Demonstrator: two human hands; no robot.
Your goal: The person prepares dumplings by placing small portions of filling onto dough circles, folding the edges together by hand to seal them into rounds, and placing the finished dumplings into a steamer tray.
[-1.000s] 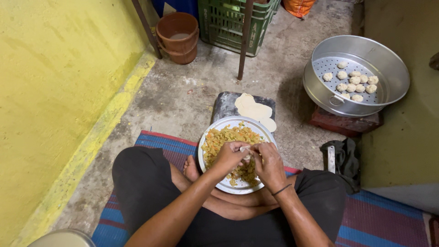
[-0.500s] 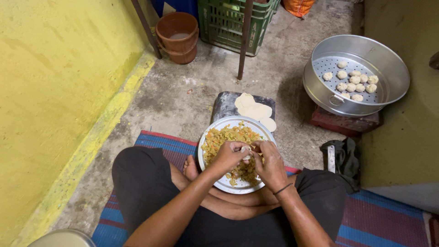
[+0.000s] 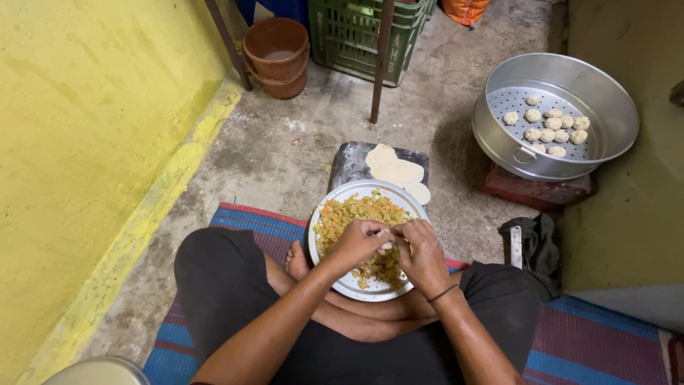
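Note:
I sit cross-legged on a striped mat (image 3: 598,342). My left hand (image 3: 360,242) and my right hand (image 3: 422,253) meet over a metal plate (image 3: 349,285) of yellow-orange chopped filling (image 3: 353,214). Both pinch a small pale dumpling (image 3: 387,244) between their fingertips; most of it is hidden by the fingers. Round flat dough wrappers (image 3: 394,170) lie on a dark slab (image 3: 349,162) just beyond the plate. At the far right a metal steamer pan (image 3: 605,100) holds several shaped dumplings (image 3: 548,128).
A yellow wall (image 3: 85,142) runs along the left. A brown bucket (image 3: 278,53), a green crate (image 3: 356,32) and a thin metal pole (image 3: 380,64) stand at the back. A dark cloth with a knife (image 3: 531,246) lies by my right knee. The steamer rests on a brick (image 3: 534,191).
Both hands stay together over the plate; the fingers have shifted slightly around the dumpling. Nothing else moved.

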